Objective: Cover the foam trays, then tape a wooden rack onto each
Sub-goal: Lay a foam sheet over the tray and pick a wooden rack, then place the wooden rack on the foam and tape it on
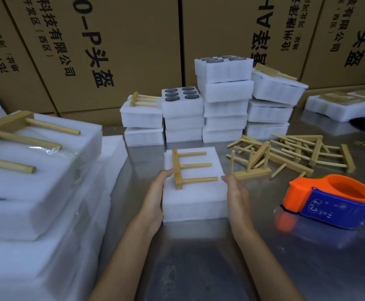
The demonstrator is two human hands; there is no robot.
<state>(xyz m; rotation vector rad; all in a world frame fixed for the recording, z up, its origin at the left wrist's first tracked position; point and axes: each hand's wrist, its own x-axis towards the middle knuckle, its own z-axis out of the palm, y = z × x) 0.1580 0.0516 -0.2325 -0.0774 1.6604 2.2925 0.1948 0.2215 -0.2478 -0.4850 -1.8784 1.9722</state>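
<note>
Both hands clasp a covered foam tray (195, 192) on the metal table (199, 257), one hand per side. Left hand (155, 198) lies flat along the tray's left wall, fingers fairly straight, fingertips reaching up over the top edge next to the rack base. Right hand (237, 192) presses the right wall the same way, fingers straight, tips at the top right edge. Nothing is pinched; the tray sits between the two palms.

A wooden rack (187, 168) lies on top of the held tray, base bar toward the left hand, three pegs pointing toward the right hand. No tape visible on it.

Just right of the right hand: orange and blue tape dispenser (329, 198) on the table. Beyond the right hand's fingertips: loose pile of wooden racks (292, 155). Straight ahead of the grip: stacks of foam trays (209, 105), two top ones uncovered with dark round items showing, one with a rack on it. Left of the left hand: tall stack of finished trays (36, 181) with a rack on top under clear film. Cardboard boxes (112, 40) stand behind
</note>
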